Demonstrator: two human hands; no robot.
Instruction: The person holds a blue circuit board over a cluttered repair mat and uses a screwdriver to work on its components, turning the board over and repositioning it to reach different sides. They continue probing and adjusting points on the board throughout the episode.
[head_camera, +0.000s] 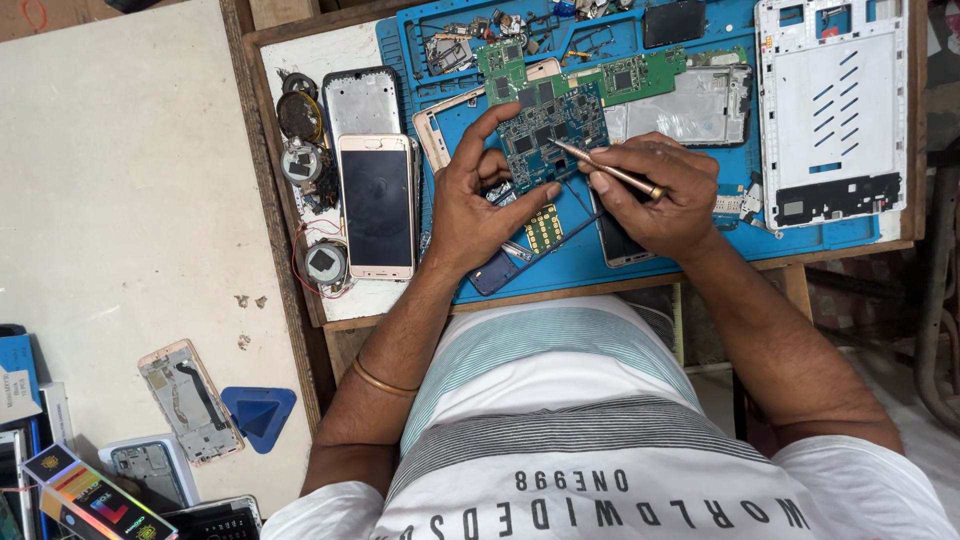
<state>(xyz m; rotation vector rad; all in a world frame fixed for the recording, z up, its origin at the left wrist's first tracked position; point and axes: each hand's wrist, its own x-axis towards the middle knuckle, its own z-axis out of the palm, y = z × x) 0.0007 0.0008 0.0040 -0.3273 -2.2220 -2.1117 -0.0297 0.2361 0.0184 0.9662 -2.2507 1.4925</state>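
Over the blue work mat (640, 250), the left hand (480, 200) pinches a dark blue circuit board (550, 135) by its edges, while the right hand (655, 190) grips a brass-coloured tool (610, 170), tip touching the board, right of a gold phone (377, 205).

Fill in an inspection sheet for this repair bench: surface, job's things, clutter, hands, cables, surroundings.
Surface: blue repair mat on a wooden bench.
Job's things: blue circuit board; brass-coloured tool, tip on the board.
Clutter: gold phone, white frame, green boards, loose parts.
Hands: left hand grips the board; right hand holds the tool.
Cables: thin red wire near round parts.
Surroundings: phone shells on the pale surface, left.
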